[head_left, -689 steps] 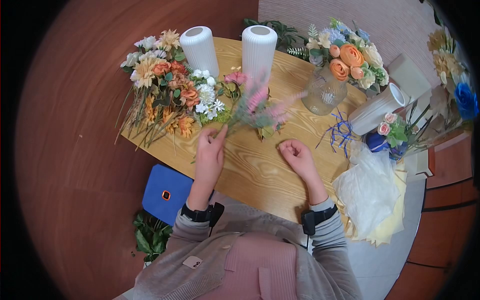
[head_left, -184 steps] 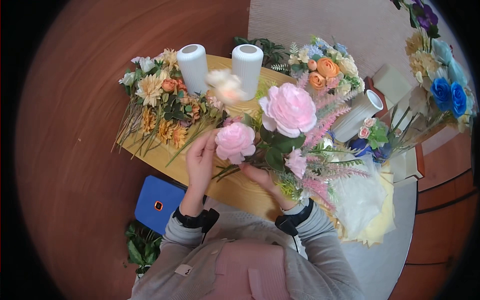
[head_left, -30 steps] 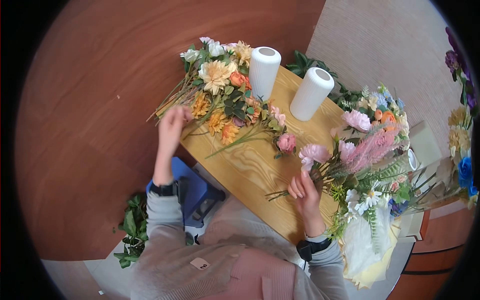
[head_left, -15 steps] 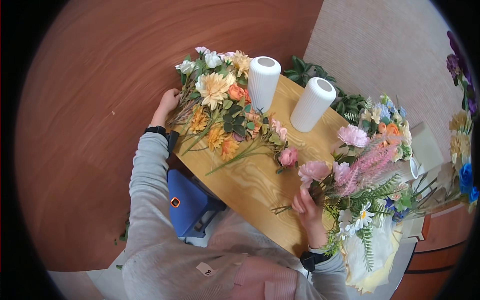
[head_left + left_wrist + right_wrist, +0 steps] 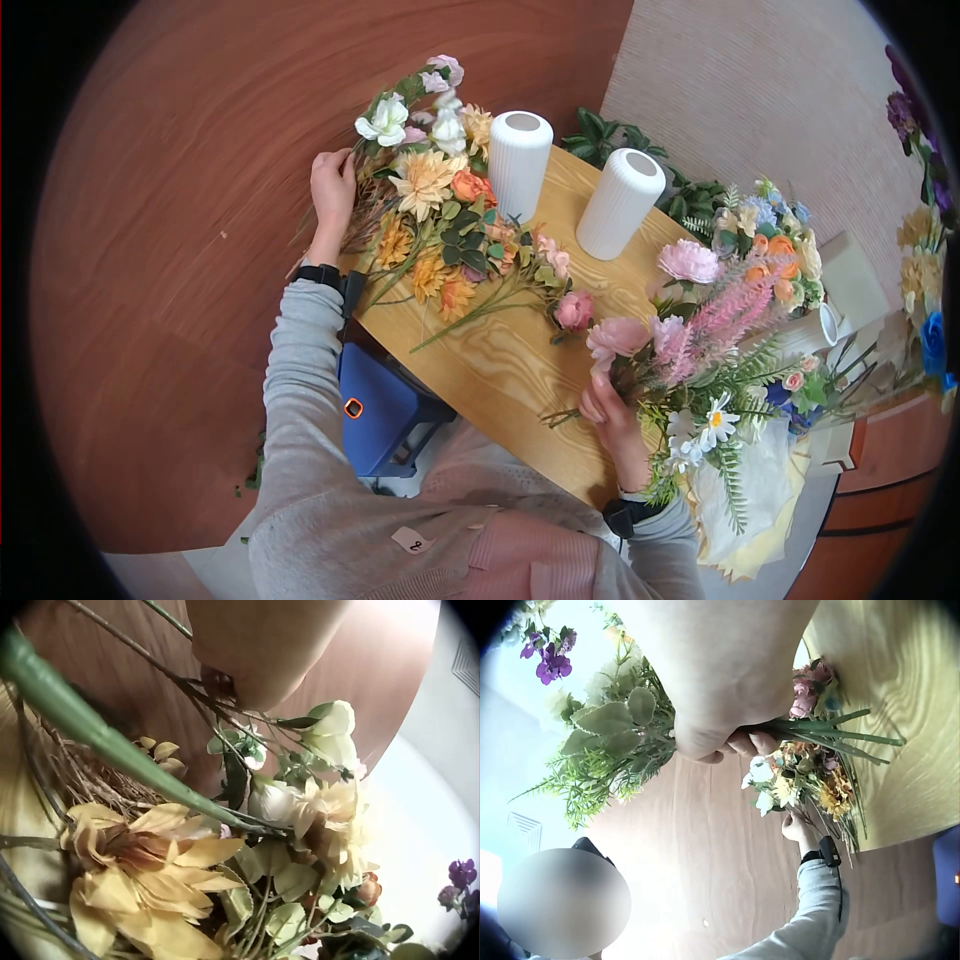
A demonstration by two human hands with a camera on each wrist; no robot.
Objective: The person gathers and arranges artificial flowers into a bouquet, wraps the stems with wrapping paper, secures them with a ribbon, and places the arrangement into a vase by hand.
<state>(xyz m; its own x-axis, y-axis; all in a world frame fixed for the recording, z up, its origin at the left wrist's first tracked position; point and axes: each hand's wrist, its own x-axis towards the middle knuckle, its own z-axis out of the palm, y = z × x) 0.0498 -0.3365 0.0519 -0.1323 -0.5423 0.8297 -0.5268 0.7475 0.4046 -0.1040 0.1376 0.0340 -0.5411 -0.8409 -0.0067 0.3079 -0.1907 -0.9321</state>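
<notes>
My left hand [image 5: 333, 190] pinches the thin brown stem of a spray of white flowers [image 5: 385, 122], raised at the far left of the flower heap. In the left wrist view the stem [image 5: 176, 678] runs to the fingertips, partly hidden by the hand. My right hand [image 5: 612, 415] grips the bundled green stems [image 5: 840, 735] of a mixed bouquet. Pink peonies [image 5: 618, 338], pink feathery sprays [image 5: 735, 315], a white daisy [image 5: 717, 420] and ferns fan out from that grip to the right. Cream dahlias [image 5: 425, 183] and yellow-orange flowers [image 5: 430, 272] lie beside the left hand.
Two white ribbed vases [image 5: 520, 165] stand at the table's back. A third white vase [image 5: 822, 326] lies tilted at right, near an orange-and-blue arrangement [image 5: 780, 250]. White and cream wrapping sheets [image 5: 745, 490] hang at the right edge. A blue stool [image 5: 385, 420] stands below the table's left side.
Since 23 seconds ago the right hand has gained a full bouquet. Over the last second the left hand reached left to the heap and took a white flower spray, which has now risen.
</notes>
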